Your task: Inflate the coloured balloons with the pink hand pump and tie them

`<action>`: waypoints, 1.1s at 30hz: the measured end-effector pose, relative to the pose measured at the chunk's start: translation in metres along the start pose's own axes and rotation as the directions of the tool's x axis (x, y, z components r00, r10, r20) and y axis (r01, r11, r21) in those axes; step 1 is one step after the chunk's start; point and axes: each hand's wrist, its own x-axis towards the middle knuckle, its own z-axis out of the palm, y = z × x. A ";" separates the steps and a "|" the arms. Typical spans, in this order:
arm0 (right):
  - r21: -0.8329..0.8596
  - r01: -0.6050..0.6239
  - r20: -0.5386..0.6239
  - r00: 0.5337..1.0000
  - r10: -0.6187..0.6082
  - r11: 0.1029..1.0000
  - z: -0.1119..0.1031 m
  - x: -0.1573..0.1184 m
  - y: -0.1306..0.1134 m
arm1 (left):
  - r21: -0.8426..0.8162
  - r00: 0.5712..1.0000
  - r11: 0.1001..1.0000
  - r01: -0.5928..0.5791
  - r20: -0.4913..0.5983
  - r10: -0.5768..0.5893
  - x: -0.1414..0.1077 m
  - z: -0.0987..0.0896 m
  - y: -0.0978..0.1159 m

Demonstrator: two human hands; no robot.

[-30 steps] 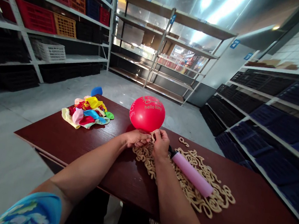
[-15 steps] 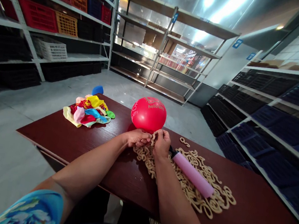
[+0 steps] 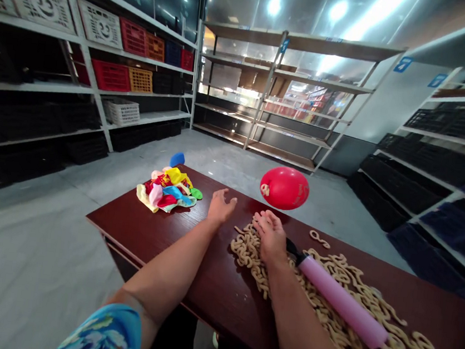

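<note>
A red inflated balloon [image 3: 287, 187] with printed lettering floats or hovers just beyond my right hand, apart from both hands, a tan tied piece at its neck. My right hand [image 3: 271, 234] is open, palm turned up, over the near-left end of a pile of tan, looped, cord-like pieces [image 3: 249, 252]. Fingers apart, my left hand [image 3: 221, 207] is over the table between the balloon and a heap of uninflated balloons [image 3: 167, 192]. A pink hand pump [image 3: 342, 299] with a black end lies across the tan pile, beside my right forearm.
The dark red-brown table [image 3: 125, 229] has a single looped tan piece [image 3: 320, 239] near its far edge. A blue rounded object [image 3: 177, 159] shows at the far left corner. Shelves with crates [image 3: 111, 75] line the left, bare-looking racks [image 3: 267, 89] the back, dark crates [image 3: 439, 164] the right.
Both hands have let go of the red balloon's neck and moved apart. The balloon has turned so its neck faces left. The camera view has shifted left and up.
</note>
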 end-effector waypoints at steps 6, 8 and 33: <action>-0.066 -0.042 0.016 0.999 0.043 0.997 -0.005 0.000 0.004 | 0.685 0.955 0.716 0.138 -0.284 0.087 0.012 -0.031 -0.005; -0.082 -0.027 0.026 0.999 0.029 0.996 -0.006 0.001 0.005 | 0.742 0.960 0.640 0.199 -0.278 0.022 0.013 -0.034 -0.008; -0.155 0.026 0.330 0.944 0.027 0.988 0.008 -0.020 -0.009 | -0.460 0.807 0.859 0.225 0.581 0.100 -0.016 -0.009 0.014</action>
